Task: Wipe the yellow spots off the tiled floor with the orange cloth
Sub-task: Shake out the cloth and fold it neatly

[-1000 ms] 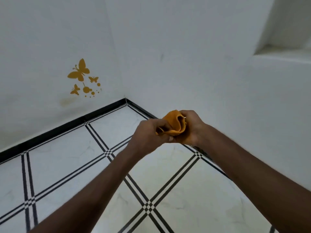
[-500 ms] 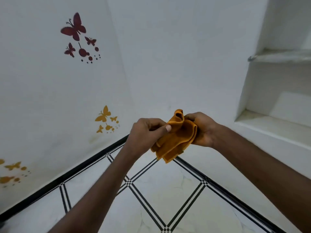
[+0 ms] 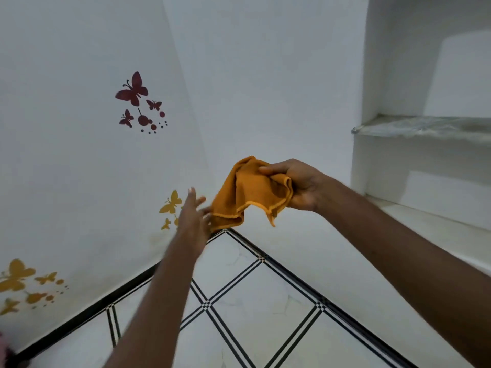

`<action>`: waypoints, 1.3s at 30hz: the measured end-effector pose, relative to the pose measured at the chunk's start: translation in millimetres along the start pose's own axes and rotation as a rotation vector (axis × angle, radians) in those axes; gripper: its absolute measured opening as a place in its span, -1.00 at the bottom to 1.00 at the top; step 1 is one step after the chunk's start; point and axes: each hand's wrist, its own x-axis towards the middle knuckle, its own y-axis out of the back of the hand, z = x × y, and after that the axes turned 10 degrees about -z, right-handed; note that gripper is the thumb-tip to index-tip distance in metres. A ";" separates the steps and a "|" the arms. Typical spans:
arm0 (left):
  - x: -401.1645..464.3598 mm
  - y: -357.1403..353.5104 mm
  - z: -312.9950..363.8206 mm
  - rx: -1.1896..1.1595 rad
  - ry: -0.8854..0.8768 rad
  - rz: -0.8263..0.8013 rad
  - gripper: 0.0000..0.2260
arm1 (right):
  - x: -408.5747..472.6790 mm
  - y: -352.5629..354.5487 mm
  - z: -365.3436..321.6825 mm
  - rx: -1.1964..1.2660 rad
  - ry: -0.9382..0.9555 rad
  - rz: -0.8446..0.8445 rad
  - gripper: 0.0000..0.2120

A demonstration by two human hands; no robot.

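Note:
My right hand grips the orange cloth by its upper edge, and the cloth hangs loose and half unfolded in front of the room's corner. My left hand is blurred, with straight fingers, just left of the cloth's lower corner; whether it touches the cloth I cannot tell. The white tiled floor with black line patterns lies below. No yellow spots show on the visible tiles.
Two white walls meet in a corner behind the cloth. Yellow butterfly stickers and dark red butterfly stickers decorate the left wall. A recessed niche with a stone shelf is at the right. A black skirting strip runs along the floor.
My left hand has let go of the cloth and opened. The cloth now hangs unfolded from my right hand. The view has tilted upward toward the walls.

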 end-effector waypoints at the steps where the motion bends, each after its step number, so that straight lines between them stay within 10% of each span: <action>1: -4.9 -4.6 -25.1 -0.151 0.122 -0.025 -0.30 | -3.1 -0.4 -0.8 0.017 -0.001 -0.007 -0.75; 5: -34.9 -36.2 -84.7 -0.425 0.448 -0.308 -0.06 | -15.8 10.1 -4.1 0.057 -0.012 -0.007 -0.69; 9: -53.5 -83.6 -67.0 -0.583 0.225 -0.412 -0.18 | -41.8 30.4 -8.7 0.114 0.017 -0.042 -0.80; 15: -53.2 -124.9 -9.0 -0.196 -0.056 -0.095 -0.75 | -75.7 77.5 -0.4 0.039 0.000 0.024 -0.80; 22: -64.5 -170.1 29.5 0.221 -0.043 -0.071 -0.73 | -76.5 91.1 2.5 -0.845 0.261 0.545 -0.68; 39: -83.1 -181.0 42.0 0.409 0.079 -0.288 -0.83 | -60.3 65.9 -26.7 -1.145 0.404 0.288 -0.84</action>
